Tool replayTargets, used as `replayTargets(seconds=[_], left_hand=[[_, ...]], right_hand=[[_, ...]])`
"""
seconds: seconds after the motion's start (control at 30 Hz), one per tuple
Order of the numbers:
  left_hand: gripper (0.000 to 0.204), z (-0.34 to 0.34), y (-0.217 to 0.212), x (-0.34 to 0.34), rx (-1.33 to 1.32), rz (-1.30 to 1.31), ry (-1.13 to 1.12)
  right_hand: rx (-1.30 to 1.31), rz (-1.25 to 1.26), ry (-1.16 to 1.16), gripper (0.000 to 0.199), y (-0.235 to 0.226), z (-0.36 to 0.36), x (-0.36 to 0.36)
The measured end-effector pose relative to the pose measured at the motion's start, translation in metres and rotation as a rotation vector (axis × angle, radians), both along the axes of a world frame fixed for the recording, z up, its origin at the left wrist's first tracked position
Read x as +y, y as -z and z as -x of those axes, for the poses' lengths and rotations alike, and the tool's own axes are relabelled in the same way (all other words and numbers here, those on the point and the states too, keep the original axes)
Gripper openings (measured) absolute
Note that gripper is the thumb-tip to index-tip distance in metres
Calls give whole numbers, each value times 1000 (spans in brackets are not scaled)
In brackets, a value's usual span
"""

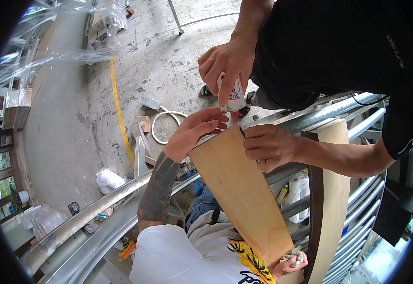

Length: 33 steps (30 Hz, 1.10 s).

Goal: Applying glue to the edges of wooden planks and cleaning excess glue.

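A pale wooden board [242, 194] slants across in front of my body. At its far end my left hand [199, 128] is open, fingers stretched over the end edge. At the near end, my right hand [289, 266] closes around a crumpled whitish rag [291, 257] beside the board's corner. Opposite me a person in black holds a small white squeeze bottle [236, 97] upside down, its red nozzle [235, 116] at the board's far corner. The person's other hand [269, 146] pinches the board's right edge near that corner.
Metal rails [93, 203] run below the board on the left, and more tubes [358, 208] on the right. A second, curved wooden piece [332, 199] stands to the right. A white cable [155, 128] and a yellow line [117, 104] are on the concrete floor.
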State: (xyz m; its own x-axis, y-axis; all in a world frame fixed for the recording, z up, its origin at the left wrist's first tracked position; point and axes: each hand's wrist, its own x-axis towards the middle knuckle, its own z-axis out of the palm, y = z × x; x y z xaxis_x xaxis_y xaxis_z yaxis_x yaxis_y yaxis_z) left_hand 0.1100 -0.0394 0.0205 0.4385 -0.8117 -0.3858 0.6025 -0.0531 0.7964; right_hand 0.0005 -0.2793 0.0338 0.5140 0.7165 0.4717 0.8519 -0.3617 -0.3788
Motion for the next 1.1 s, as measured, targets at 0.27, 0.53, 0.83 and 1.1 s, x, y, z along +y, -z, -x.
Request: replayTargets(seconds=[0.27, 0.53, 0.83, 1.1], left_hand=[[48, 0, 2, -6, -10, 40, 41], [53, -1, 3, -5, 16, 41, 30], [52, 2, 0, 18, 35, -48, -30], [52, -3, 6, -4, 28, 25, 32]], right_hand=[[10, 2, 19, 20, -6, 6, -6], [-50, 18, 6, 21, -4, 5, -4], [-92, -30, -74, 23, 10, -9, 13], [-107, 84, -44, 25, -6, 4, -1]])
